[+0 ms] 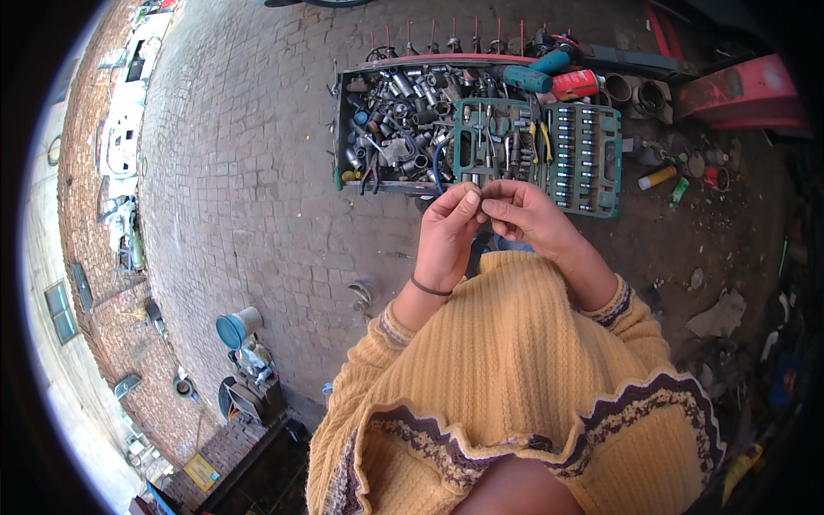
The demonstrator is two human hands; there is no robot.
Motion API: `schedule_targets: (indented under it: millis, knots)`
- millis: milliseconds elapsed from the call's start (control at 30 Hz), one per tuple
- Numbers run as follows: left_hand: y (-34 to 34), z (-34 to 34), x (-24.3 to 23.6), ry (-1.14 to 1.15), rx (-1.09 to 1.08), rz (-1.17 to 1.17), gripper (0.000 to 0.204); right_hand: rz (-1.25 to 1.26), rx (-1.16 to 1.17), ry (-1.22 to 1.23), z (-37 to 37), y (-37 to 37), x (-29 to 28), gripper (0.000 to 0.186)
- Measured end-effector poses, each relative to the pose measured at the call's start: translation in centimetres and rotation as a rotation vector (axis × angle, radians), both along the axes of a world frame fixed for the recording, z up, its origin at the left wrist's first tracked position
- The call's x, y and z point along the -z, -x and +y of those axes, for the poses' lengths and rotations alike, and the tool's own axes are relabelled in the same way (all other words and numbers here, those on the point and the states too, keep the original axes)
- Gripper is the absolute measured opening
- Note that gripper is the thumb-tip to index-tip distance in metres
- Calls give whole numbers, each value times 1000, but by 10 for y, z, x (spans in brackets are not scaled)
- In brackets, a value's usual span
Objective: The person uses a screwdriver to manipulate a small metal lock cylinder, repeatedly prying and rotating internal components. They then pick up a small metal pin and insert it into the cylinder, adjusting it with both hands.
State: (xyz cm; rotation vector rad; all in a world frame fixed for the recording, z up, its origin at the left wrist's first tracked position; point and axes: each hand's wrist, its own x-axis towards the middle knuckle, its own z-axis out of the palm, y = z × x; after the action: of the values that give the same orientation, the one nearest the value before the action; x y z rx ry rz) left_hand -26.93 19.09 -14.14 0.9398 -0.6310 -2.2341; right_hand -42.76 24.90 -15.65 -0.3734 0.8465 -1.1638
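Observation:
My left hand [450, 225] and my right hand [528, 213] meet in front of me, fingertips pinched close together. Whatever lies between the fingertips is too small or too hidden to name. A dark band circles my left wrist. Just beyond my hands lies an open green socket set case [610, 163] with rows of sockets, and pliers with yellow handles [541, 142] rest across its middle. Beside it on the left, a metal tray [341, 129] is heaped with loose sockets and metal parts.
Teal cylindrical things [527, 79] and a red can [573, 84] lie behind the case. A red metal frame [738, 93] stands at the far right, near scattered cans and debris. On the brick paving [249, 172] to the left stands a bucket [240, 326].

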Motion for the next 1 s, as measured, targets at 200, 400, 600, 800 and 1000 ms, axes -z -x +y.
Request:
schedule_targets:
  millis: [200, 400, 600, 800, 1000]
  knots:
    - [0, 1, -3, -37, 49, 71, 15, 60, 44, 12, -1, -5, 3, 12]
    - [4, 6, 2, -119, -7, 48, 14, 211, 87, 76, 0, -4, -2, 6]
    - [-2, 0, 6, 27, 152, 8, 16, -58, 37, -13, 2, 6, 4, 7]
    - [-6, -4, 0, 80, 240, 19, 11, -382, -114, -26, 4, 18, 15, 12]
    - [-5, -6, -3, 121, 232, 32, 8, -484, -147, -50, 3, 16, 16, 13]
